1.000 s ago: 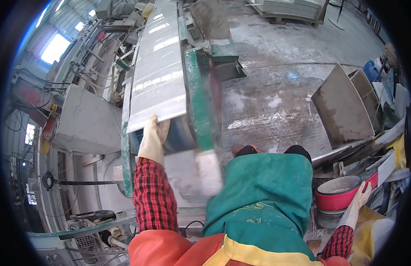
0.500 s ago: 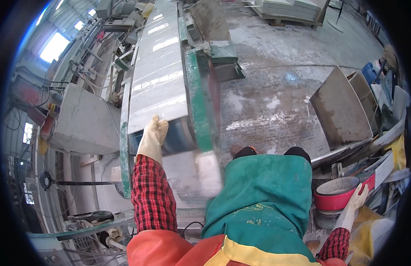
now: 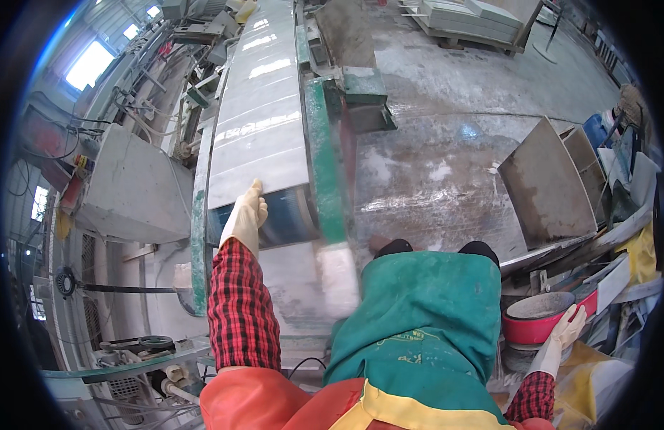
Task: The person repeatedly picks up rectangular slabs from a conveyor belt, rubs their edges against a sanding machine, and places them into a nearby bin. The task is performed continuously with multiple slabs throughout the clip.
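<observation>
A row of white stone slabs [image 3: 253, 136] lies on a long conveyor. My left hand [image 3: 247, 211], in a cream rubber glove, is closed at the near edge of the closest slab, one finger lying on its top face. Below that edge shows the dark blue roller [image 3: 285, 215] end of the belt. Far off to the right, my right hand [image 3: 565, 331], also gloved, touches the side of a red basin [image 3: 533, 330], its fingers stretched out and apart. A round grey vessel [image 3: 540, 306] sits inside the basin.
A green rail [image 3: 322, 158] runs along the conveyor's right side. Brown boards [image 3: 551, 183] lean on the right above the basin. A stone block [image 3: 138, 190] stands to the left. Stacked slabs [image 3: 468, 21] sit on a pallet at the far right. The floor [image 3: 439, 179] looks wet.
My left hand has shifted slightly and turned at the slab edge, one finger now pointing forward. My right hand has stayed at the basin. The whole view has tilted a little.
</observation>
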Demonstrator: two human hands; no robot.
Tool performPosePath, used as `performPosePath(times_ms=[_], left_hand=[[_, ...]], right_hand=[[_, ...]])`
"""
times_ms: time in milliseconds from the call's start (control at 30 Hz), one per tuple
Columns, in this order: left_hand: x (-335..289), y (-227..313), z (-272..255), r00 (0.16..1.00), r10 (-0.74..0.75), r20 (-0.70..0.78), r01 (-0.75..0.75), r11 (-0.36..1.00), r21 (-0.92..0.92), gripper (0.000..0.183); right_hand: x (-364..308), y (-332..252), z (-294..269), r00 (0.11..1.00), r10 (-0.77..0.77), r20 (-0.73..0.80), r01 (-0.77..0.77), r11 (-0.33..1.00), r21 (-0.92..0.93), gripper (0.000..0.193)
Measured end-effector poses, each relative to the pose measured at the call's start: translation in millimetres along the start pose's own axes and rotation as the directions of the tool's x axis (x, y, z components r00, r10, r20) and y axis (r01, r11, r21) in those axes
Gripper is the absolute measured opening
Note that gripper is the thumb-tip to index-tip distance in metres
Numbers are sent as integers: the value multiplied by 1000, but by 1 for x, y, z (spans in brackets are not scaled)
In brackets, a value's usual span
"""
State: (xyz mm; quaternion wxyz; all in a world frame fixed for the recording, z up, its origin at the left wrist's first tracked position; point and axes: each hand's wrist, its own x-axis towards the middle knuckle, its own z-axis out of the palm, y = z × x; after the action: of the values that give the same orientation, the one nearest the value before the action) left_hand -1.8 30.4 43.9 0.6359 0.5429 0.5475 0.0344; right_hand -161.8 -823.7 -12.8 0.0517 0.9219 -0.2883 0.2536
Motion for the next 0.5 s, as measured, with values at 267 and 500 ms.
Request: performPosePath(times_ms=[267,500], left_hand=[[25,-35,-10,993,115,32,-98,937,-336,42],[-16,-68,-15,892,446,-69,-451,888,-89,42]], right_hand=[[6,-25,-28,992,-122,20,122,992,-18,40],[67,15,-25,998,11,-69,-14,999,-34,51]])
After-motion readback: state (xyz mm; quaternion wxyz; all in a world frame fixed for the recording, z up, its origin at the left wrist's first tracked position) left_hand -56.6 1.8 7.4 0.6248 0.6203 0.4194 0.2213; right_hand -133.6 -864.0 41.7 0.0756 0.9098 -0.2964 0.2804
